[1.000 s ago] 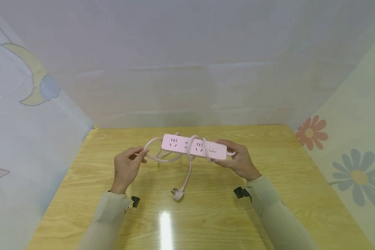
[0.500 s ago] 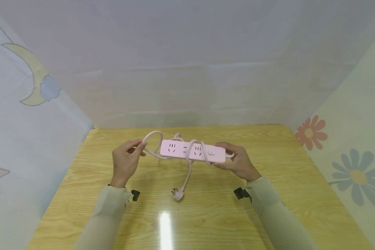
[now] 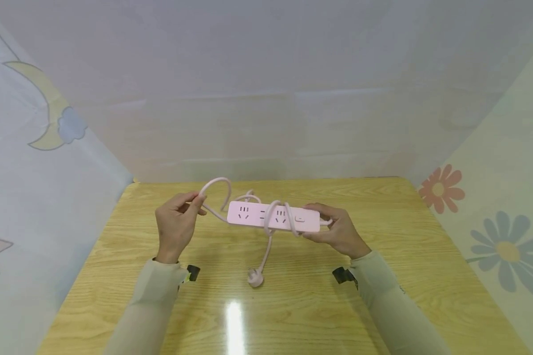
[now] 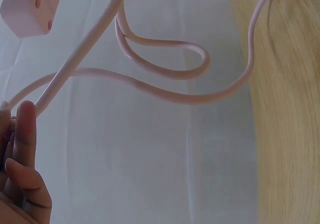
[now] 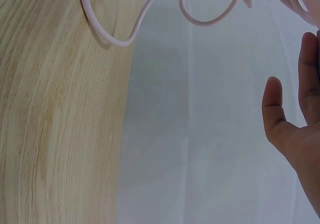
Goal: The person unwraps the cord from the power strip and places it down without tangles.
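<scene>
A pink power strip (image 3: pixel 248 213) is held up above the table, tilted slightly down to the right. My right hand (image 3: pixel 337 229) grips its right end, thumb below and fingers behind. The pink cord (image 3: pixel 270 217) wraps round the strip's middle. Out to the left, my left hand (image 3: pixel 176 224) pinches a loop of this cord between thumb and fingertips. The plug (image 3: pixel 255 277) hangs below the strip on a short length of cord. In the left wrist view, loose bends of cord (image 4: pixel 190 99) dangle past the strip's corner (image 4: pixel 30 14).
A wood-grain table (image 3: pixel 293 315) lies beneath both hands. Pale sheets wall it in at the back (image 3: pixel 266 133), left (image 3: pixel 97 197) and right (image 3: pixel 484 172), printed with a moon, a star and flowers. Small black devices (image 3: pixel 193 272) sit at both wrists.
My left hand has moved up and left, lifting the cord loop higher beside the strip. The strip's left end has dropped a little. The plug has turned slightly.
</scene>
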Demonstrator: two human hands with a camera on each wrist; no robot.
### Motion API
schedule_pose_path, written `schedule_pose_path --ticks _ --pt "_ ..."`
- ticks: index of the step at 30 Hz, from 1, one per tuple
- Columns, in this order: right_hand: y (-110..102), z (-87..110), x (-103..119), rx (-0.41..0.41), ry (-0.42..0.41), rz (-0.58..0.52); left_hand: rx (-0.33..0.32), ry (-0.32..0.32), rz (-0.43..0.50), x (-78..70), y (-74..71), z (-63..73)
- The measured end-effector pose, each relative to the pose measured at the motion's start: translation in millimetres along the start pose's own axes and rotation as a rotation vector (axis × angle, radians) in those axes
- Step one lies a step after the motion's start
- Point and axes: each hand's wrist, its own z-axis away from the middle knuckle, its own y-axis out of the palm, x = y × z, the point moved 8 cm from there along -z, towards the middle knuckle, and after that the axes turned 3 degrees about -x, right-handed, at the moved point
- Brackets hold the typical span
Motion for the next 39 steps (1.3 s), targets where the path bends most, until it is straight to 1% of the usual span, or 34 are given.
schedule_pose_path --ticks 9,16,19,22,29,34,37,39 --pt "1.2 -0.2 -0.2 0.015 -0.012 0.001 -0.032 0.087 0.059 -20.8 -1.6 -0.4" --pt "1.7 0.1 0.6 0.017 -0.009 0.033 -0.054 0.099 0.1 -32.3 -4.7 -0.5" --pt "1.7 0.1 -0.3 0.015 -0.004 0.028 -0.053 0.108 0.138 -37.3 -5.9 0.2" --pt "1.5 0.1 -1.3 0.01 0.001 0.022 -0.043 0.13 0.161 -42.4 -6.8 1.0" --pt "-0.3 -1.6 -0.6 -0.003 -0.018 0.062 -0.023 0.149 0.181 -47.5 -7.0 5.0" --pt "-2.2 -2.3 0.1 -0.025 -0.021 0.047 0.008 0.154 0.172 -47.4 -6.9 10.9" --pt "-2.4 -1.9 0.5 -0.032 -0.02 0.038 0.03 0.135 0.174 -43.6 -6.9 14.9" --pt "-2.4 -1.5 0.5 -0.033 -0.019 0.034 0.044 0.104 0.168 -39.7 -7.1 18.0"
